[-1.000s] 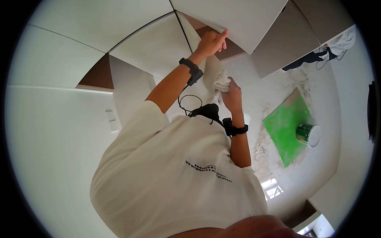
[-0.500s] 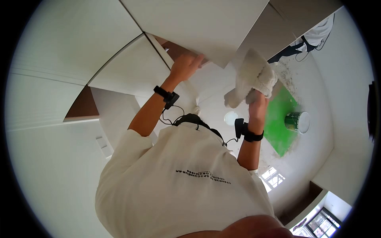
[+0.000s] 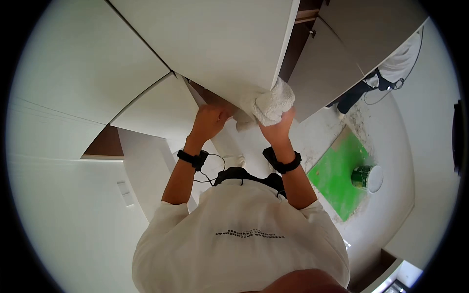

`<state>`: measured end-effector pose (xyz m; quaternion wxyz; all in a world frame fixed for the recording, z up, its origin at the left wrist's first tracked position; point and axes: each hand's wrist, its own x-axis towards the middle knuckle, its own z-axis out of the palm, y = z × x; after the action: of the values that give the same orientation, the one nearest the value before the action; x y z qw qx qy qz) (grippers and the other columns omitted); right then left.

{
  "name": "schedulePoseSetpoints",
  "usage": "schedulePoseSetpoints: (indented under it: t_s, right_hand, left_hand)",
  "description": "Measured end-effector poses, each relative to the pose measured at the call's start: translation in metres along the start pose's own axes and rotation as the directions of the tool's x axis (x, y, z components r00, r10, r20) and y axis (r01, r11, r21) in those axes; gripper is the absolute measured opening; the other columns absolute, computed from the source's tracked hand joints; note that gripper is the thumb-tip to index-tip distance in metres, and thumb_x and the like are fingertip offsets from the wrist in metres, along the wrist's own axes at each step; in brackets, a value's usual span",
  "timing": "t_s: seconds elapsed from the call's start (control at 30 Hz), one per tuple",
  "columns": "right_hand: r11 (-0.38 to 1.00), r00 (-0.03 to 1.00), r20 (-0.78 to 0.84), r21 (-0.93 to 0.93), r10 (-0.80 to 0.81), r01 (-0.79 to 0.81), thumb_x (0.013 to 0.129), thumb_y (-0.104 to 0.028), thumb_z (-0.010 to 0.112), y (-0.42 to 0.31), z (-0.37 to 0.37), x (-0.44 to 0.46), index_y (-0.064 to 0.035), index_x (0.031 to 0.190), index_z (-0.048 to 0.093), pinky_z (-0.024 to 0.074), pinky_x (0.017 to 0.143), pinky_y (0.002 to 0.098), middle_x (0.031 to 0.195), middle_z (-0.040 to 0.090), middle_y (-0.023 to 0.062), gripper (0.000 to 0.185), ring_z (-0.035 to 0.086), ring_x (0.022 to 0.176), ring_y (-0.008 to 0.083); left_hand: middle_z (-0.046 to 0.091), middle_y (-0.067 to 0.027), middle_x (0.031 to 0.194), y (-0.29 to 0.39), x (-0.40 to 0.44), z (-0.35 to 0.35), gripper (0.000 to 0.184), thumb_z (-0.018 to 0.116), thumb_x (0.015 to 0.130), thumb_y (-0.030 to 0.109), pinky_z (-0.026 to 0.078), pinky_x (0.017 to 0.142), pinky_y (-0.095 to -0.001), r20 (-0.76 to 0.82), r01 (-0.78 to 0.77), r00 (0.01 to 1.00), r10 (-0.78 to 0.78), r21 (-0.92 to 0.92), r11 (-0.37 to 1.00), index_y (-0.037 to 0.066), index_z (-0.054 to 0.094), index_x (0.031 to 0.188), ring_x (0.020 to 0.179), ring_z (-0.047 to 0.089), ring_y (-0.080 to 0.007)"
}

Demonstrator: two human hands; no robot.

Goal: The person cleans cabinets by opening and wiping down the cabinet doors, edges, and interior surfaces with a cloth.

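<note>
A white cabinet door stands ajar above my hands, its long edge facing right. My right hand grips a pale, fluffy cloth, which is folded around the door's lower right corner. Part of the cloth hangs to the left below the door. My left hand is closed beside the door's lower edge, in front of a brown cabinet opening. Its fingertips are hidden, so what they grip does not show. Both wrists wear black straps with small devices.
More white cabinet panels line the left. A grey-brown door hangs open at upper right. On the floor lie a green sheet and a paint bucket. Another person is at far upper right.
My right hand has brought the cloth leftward onto the door's corner. My left hand has moved lower and left, its fingers now curled. The door's edge has turned, exposing the inside behind it.
</note>
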<state>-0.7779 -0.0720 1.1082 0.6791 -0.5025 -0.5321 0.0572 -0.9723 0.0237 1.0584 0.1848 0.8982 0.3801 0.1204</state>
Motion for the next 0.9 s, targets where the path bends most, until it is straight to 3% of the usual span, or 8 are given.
schedulePoseSetpoints:
  t_s: [0.1,0.2,0.3,0.4,0.43,0.53,0.57,0.9]
  right_hand:
    - [0.999,0.995,0.095,0.046,-0.034,0.030,0.072,-0.008,0.083,0.019,-0.004,-0.003,-0.0014,0.108,0.064,0.0523,0.083,0.0329,0.102,0.069,0.0119,0.041,0.068,0.093,0.0240]
    - [0.958,0.955,0.180,0.122,0.236,-0.260,0.073,-0.008,0.082,0.046,-0.001,-0.015,-0.0004,0.113,0.061,0.0523,0.084,0.0322,0.103,0.069,0.0127,0.045,0.068,0.096,0.0236]
    - [0.939,0.922,0.319,0.187,0.220,-0.289,0.073,-0.009,0.082,0.072,0.005,-0.016,0.0001,0.116,0.059,0.0524,0.085,0.0324,0.106,0.069,0.0136,0.049,0.068,0.097,0.0244]
    - [0.918,0.888,0.370,0.175,0.273,-0.355,0.073,-0.008,0.081,0.092,0.016,-0.022,0.0000,0.116,0.058,0.0523,0.086,0.0331,0.108,0.068,0.0140,0.050,0.068,0.098,0.0259]
    - [0.921,0.883,0.386,0.171,0.265,-0.351,0.073,-0.008,0.081,0.101,0.019,-0.027,0.0001,0.116,0.058,0.0522,0.087,0.0333,0.109,0.067,0.0142,0.049,0.068,0.099,0.0263]
    - [0.913,0.864,0.412,0.151,0.290,-0.379,0.073,-0.006,0.080,0.105,0.009,-0.052,0.0005,0.115,0.058,0.0518,0.087,0.0340,0.109,0.067,0.0150,0.048,0.067,0.100,0.0280]
    - [0.907,0.859,0.414,0.151,0.302,-0.392,0.073,-0.006,0.079,0.100,0.004,-0.054,0.0005,0.115,0.058,0.0517,0.087,0.0341,0.109,0.066,0.0153,0.047,0.067,0.099,0.0287]
    - [0.968,0.881,0.459,0.147,0.117,-0.205,0.072,-0.010,0.081,0.082,-0.016,-0.029,0.0010,0.107,0.058,0.0540,0.080,0.0369,0.100,0.067,0.0167,0.043,0.068,0.092,0.0310]
  left_hand:
    - [0.062,-0.0169,0.113,-0.003,-0.021,0.011,0.018,0.067,0.085,0.019,0.045,0.095,-0.0488,-0.213,-0.032,0.976,0.053,0.098,0.995,0.005,0.067,0.097,0.110,0.057,-0.0362]
    - [0.035,-0.0213,0.148,0.011,-0.036,0.011,0.040,0.070,0.082,0.014,0.028,0.113,-0.0531,-0.124,0.203,0.973,-0.195,0.059,0.977,0.007,0.060,0.120,0.136,0.033,-0.0445]
    - [0.021,-0.0279,0.153,0.008,-0.050,0.030,0.055,0.070,0.082,0.013,0.030,0.113,-0.0525,-0.264,0.389,0.889,-0.375,0.004,0.921,0.009,0.051,0.133,0.141,0.024,-0.0483]
    - [0.014,-0.0289,0.156,-0.003,-0.062,0.037,0.060,0.068,0.083,0.011,0.032,0.112,-0.0521,-0.259,0.485,0.828,-0.498,-0.117,0.867,0.010,0.046,0.138,0.141,0.020,-0.0512]
    - [0.032,-0.0273,0.148,-0.003,-0.065,0.040,0.047,0.060,0.087,0.008,0.041,0.105,-0.0483,-0.327,0.515,0.786,-0.524,-0.121,0.848,0.012,0.052,0.133,0.135,0.035,-0.0475]
    - [0.049,-0.0230,0.130,-0.013,-0.085,0.046,0.038,0.051,0.091,0.005,0.046,0.097,-0.0448,-0.117,0.571,0.745,-0.657,-0.399,0.718,0.017,0.058,0.127,0.120,0.052,-0.0412]
    - [0.055,-0.0186,0.114,-0.003,-0.087,0.043,0.037,0.044,0.094,0.004,0.049,0.088,-0.0426,-0.178,0.602,0.705,-0.687,-0.362,0.712,0.021,0.062,0.121,0.100,0.061,-0.0355]
    - [0.054,-0.0176,0.127,0.019,-0.104,0.036,0.032,0.050,0.093,0.009,0.051,0.088,-0.0442,-0.318,0.656,0.698,-0.642,-0.074,0.751,0.021,0.062,0.119,0.108,0.060,-0.0374]
